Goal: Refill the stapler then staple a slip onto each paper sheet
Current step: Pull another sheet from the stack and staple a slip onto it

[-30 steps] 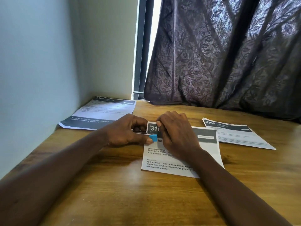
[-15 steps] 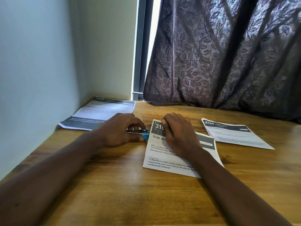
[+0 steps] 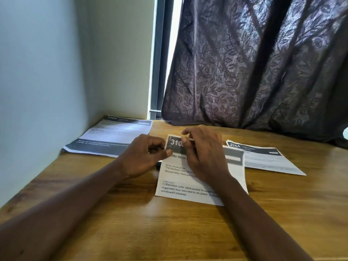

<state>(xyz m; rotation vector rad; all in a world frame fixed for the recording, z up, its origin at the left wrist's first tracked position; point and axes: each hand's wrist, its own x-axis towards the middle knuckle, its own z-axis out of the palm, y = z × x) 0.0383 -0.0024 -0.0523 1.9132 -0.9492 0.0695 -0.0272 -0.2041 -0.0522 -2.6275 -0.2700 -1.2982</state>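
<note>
Two bare forearms reach forward over the wooden surface (image 3: 131, 232) from the near edge and meet at the middle sheet (image 3: 188, 187), a printed page lying flat with its near corner toward the camera and its dark header band at the far end. The left hand (image 3: 145, 157) is curled at the sheet's left edge, thumb tip touching the paper just below the header; its grip is closed around something mostly hidden, of which only a dark sliver shows under the palm at the paper's edge, so whether that is the stapler cannot be told. The right hand (image 3: 203, 155) rests on the upper middle of the same sheet, its fingers bent together, thumb and forefinger pinched on a thin pale strip (image 3: 190, 139) that pokes out above the header where the white digits "310" read; whether that strip is the slip cannot be told.

Well apart to the right lies a second sheet (image 3: 267, 161) marked "2764", flat on the wood. Farther left, tucked against the wall (image 3: 37, 81), lies a third sheet (image 3: 113, 136) marked "3409". Behind everything a dark leaf-patterned curtain (image 3: 254, 63) hangs down to the surface's far edge
</note>
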